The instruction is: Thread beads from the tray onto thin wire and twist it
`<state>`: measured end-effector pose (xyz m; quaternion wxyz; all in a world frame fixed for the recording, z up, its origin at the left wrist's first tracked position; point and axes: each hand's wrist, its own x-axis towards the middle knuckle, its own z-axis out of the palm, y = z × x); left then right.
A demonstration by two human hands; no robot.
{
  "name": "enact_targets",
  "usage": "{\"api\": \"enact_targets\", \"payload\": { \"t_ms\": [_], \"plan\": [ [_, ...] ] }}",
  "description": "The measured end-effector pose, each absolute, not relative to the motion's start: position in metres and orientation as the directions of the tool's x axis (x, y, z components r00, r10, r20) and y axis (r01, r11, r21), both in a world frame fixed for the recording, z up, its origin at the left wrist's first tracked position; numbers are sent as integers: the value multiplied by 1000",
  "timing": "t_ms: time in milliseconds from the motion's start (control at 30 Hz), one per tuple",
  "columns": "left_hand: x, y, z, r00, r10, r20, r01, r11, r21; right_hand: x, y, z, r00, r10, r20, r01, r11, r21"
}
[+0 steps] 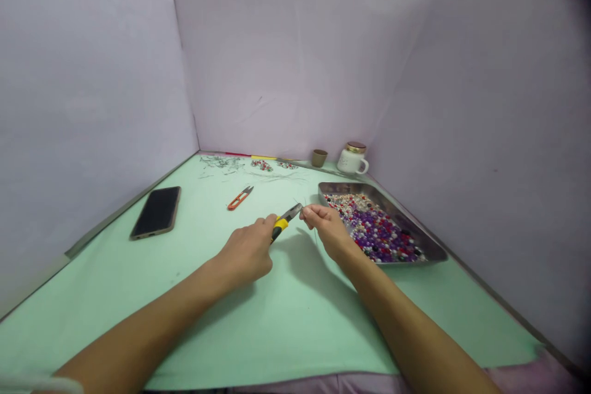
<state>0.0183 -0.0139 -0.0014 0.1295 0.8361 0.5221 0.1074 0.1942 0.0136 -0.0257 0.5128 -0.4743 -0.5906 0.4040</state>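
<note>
My left hand (249,247) is wrapped round the black and yellow handles of a pair of pliers (287,219). The jaws point up and to the right and meet the fingertips of my right hand (327,226). Between thumb and forefinger, that hand pinches a thin wire (316,236), whose ends stick out above and below the fingers. Whether the jaws are closed on the wire is too small to tell. Just right of my right hand lies a metal tray (429,245) of mixed beads (376,228), mostly purple, white and red.
Orange thread snips (240,198) lie beyond my left hand, and a phone (157,212) is at the left. Along the back are wire pieces (221,164), beaded clusters (262,165), a small brown cup (319,158) and a white lidded mug (351,160). Pale walls enclose the table on three sides.
</note>
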Motion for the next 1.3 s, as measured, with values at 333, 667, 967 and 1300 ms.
{"api": "enact_targets", "payload": {
  "t_ms": [333, 667, 967, 1300],
  "plan": [
    [1, -4, 18, 834, 532, -148, 124, 81, 989, 201, 13, -22, -157, 894, 419, -48, 417, -908],
    [19, -13, -6, 386, 915, 118, 895, -402, 192, 189, 12, -25, 63, 983, 175, 186, 161, -969],
    [2, -6, 18, 758, 620, -205, 278, -24, 960, 197, 13, -29, -120, 905, 408, 11, 412, -911],
    [9, -10, 1, 455, 890, 37, 828, -438, 350, 188, 9, -22, 27, 986, 167, 226, 157, -961]
  ]
}}
